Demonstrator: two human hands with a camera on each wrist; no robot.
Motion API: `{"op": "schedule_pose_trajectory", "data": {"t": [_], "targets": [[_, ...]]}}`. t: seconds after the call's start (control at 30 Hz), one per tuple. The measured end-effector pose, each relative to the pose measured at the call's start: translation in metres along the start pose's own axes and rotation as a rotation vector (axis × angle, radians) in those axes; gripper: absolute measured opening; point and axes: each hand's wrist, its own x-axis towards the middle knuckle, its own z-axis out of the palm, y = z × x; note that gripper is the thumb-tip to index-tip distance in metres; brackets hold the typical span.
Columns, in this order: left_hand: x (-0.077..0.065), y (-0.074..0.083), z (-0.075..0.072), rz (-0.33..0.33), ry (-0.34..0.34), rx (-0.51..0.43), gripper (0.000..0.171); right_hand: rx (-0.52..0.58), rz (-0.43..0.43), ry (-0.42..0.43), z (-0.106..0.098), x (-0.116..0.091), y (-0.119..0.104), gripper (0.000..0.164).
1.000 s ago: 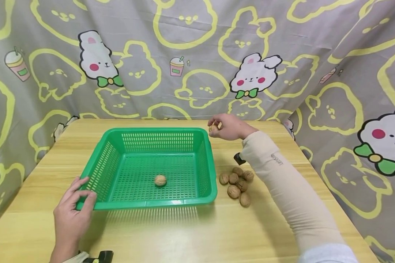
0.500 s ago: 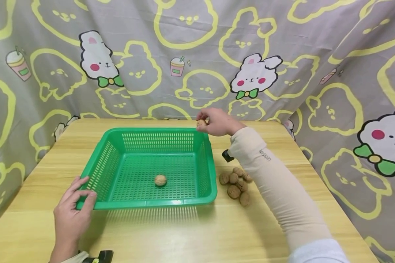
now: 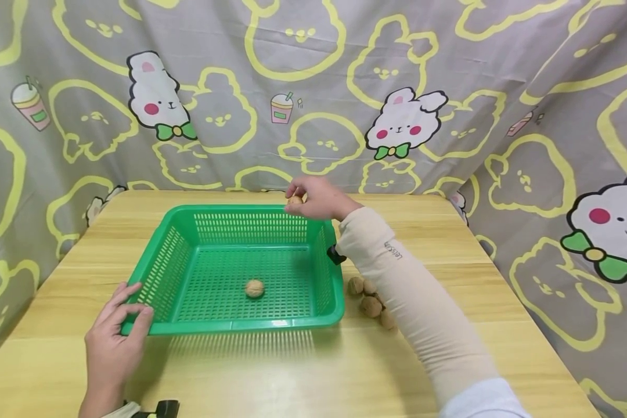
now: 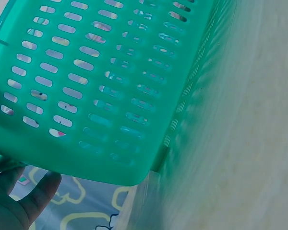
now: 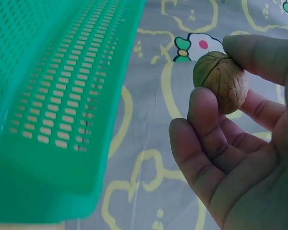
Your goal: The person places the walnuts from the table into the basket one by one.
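A green plastic basket with slotted walls stands on the table, one walnut lying on its floor. My left hand grips the basket's near left corner, thumb over the rim; in the left wrist view fingers show under the corner. Over the basket's far rim, toward the right, my right hand pinches a walnut between thumb and fingers. The right wrist view shows that walnut whole, apart from the basket wall. Right of the basket lies a pile of several walnuts, partly hidden behind the right sleeve.
The wooden table reaches back to a grey curtain with yellow cartoon outlines. The right forearm in a beige sleeve crosses above the table's right side. A black wrist-worn piece hangs in front of the basket's right wall.
My right hand has moved left with the walnut, from beyond the basket's far right corner to above its far rim. The left hand and the basket have stayed put.
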Motion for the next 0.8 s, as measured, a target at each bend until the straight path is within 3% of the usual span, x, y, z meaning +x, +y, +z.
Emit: {"op": "schedule_pose_trajectory", "data": {"t": [0.23,0.53,0.8], "targets": [[0.000,0.001,0.000,0.016,0.007,-0.018,0.010,0.012,-0.017,-0.067,0.017,0.011,-0.005,0.035],[-0.002,0.002,0.001,0.006,0.002,-0.028,0.009,0.053,-0.037,-0.143,0.042,0.019,-0.007,0.031],[-0.002,0.003,0.001,0.008,-0.004,-0.013,0.010,0.042,0.018,-0.352,0.060,0.021,-0.007,0.030]]}}
